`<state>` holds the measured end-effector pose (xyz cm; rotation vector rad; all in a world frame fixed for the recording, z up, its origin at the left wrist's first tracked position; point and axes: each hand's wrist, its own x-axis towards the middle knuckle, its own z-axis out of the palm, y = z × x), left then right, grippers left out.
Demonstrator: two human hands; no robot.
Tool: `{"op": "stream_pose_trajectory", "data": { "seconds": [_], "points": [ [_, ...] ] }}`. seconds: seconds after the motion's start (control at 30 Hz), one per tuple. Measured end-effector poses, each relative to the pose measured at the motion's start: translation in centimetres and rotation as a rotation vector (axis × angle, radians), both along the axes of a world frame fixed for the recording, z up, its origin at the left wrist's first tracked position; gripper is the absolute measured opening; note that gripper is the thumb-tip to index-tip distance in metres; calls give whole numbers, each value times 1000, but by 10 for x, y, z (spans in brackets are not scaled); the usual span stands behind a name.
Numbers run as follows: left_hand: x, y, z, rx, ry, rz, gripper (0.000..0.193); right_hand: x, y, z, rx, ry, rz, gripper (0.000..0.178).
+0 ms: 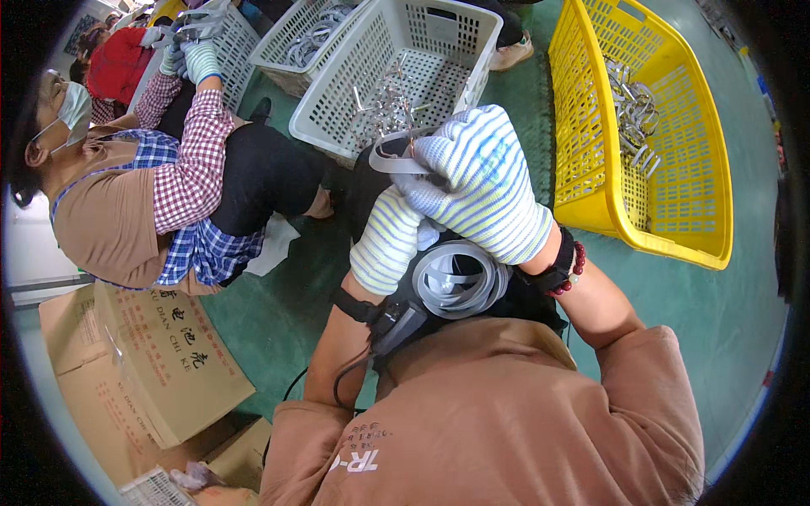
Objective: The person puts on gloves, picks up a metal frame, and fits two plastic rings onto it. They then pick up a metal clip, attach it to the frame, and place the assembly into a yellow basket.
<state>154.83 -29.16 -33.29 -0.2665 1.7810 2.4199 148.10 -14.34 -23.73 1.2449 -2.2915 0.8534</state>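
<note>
In front of my lap, my two hands are pressed together, both in white knit gloves with blue and yellow stripes. Between them is a flat, shiny metal band [390,162] bent into a loop, its free curve sticking out to the left. My right hand [488,181] lies on top with its fingers curled around the band's end. My left hand [390,239] is closed from below, its fingertips partly hidden under the right. A small coppery piece shows at the right fingertips, too small to name. Several similar metal bands [460,282] lie coiled on my lap.
Ahead stands a grey basket [342,93] with small metal bolts. A yellow basket [641,240] at the right holds metal clamps. Another grey crate [278,55] with bands stands behind. A co-worker [126,198] sits at the left, near cardboard boxes [173,363].
</note>
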Motion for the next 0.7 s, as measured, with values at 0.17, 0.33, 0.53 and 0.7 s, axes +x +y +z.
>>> {"op": "stream_pose_trajectory", "data": {
  "seconds": [0.17, 0.33, 0.53, 0.7],
  "points": [
    [5, -19, 17, 454, -128, -152, 36, -11, 11, 11, -107, -278, 82, 56],
    [13, -26, 33, 838, -110, -234, 31, -27, 52, 1, -236, -675, -28, 89],
    [23, -16, 30, 827, -122, -302, 40, -12, 21, -11, -295, -654, 258, 68],
    [18, -22, 31, 798, -177, -263, 38, -17, 27, -11, -115, -243, 117, 46]
  ]
}}
